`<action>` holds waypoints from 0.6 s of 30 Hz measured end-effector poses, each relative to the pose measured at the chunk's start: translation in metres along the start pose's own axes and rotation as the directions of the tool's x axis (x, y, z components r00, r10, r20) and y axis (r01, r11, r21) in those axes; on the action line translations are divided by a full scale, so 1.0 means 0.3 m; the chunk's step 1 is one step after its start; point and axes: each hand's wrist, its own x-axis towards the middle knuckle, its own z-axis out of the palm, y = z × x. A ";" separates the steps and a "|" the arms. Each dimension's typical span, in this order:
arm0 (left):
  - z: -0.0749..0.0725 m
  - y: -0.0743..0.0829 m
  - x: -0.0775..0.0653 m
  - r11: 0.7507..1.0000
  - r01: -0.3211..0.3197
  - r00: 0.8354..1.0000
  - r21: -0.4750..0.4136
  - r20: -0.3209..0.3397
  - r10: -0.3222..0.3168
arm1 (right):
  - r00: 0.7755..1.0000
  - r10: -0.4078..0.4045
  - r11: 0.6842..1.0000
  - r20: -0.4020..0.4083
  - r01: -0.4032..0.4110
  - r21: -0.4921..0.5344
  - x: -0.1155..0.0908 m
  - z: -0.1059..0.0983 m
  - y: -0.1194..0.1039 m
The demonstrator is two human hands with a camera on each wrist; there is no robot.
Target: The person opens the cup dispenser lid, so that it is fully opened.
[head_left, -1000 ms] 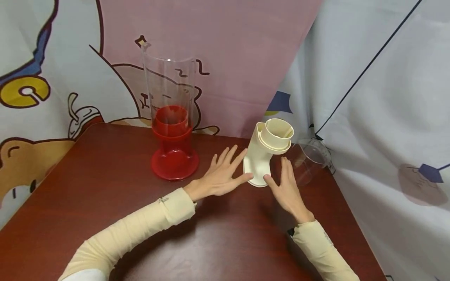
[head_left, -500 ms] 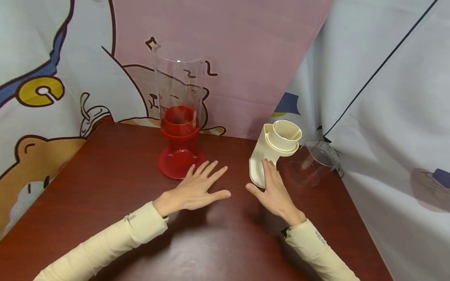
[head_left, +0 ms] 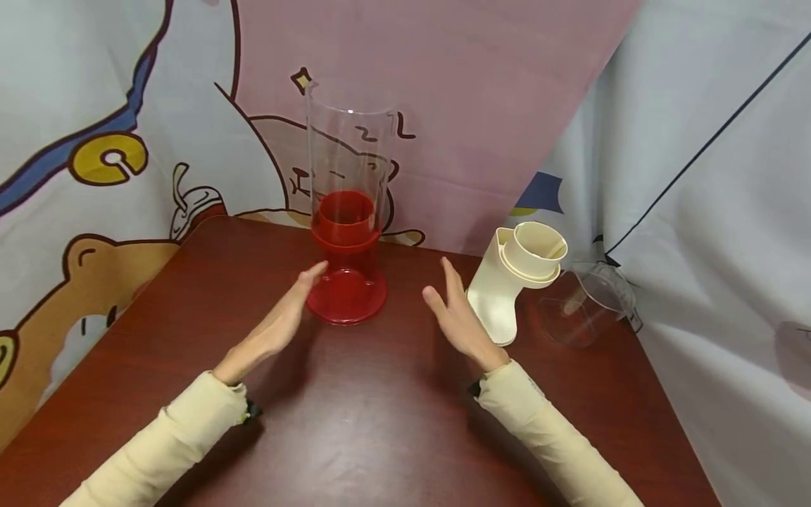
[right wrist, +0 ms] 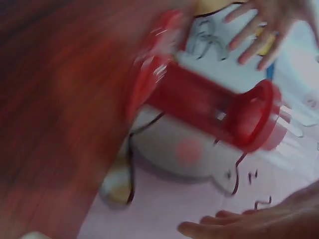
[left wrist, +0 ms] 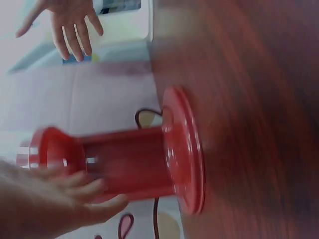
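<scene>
A red stand (head_left: 347, 282) with a round base and a ring-shaped top stands upright at the back of the table, a tall clear tube (head_left: 348, 148) set on it. My left hand (head_left: 279, 320) hovers to the left of the stand, fingers straight, holding nothing. To its right, my right hand (head_left: 459, 313) is held with straight fingers and palm turned inward, also holding nothing. Behind the right hand stands a cream-coloured stand (head_left: 500, 289) of similar shape, without a tube on it. In the left wrist view the red stand (left wrist: 129, 159) lies beyond the left fingers.
A clear container (head_left: 586, 306) lies tilted at the right rear beside the cream stand. The dark red-brown table (head_left: 355, 422) reaches a printed curtain (head_left: 481, 105) at the back and on the sides.
Both hands have left the cream stand and moved left to either side of the red stand, palms turning to face each other. The head view has swung slightly left.
</scene>
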 end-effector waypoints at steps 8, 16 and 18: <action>-0.053 -0.004 0.124 0.982 -0.055 0.970 -0.179 -0.241 0.010 | 0.999 -0.041 0.966 -0.025 0.046 0.254 0.178 0.152 -0.175; -0.021 -0.011 0.175 0.974 -0.115 0.970 -0.193 -0.234 0.069 | 0.999 0.015 0.941 -0.033 -0.003 0.338 0.212 0.241 -0.251; -0.008 -0.002 0.168 0.973 -0.138 0.961 -0.185 -0.262 0.087 | 0.999 0.030 0.919 -0.028 -0.017 0.394 0.217 0.250 -0.264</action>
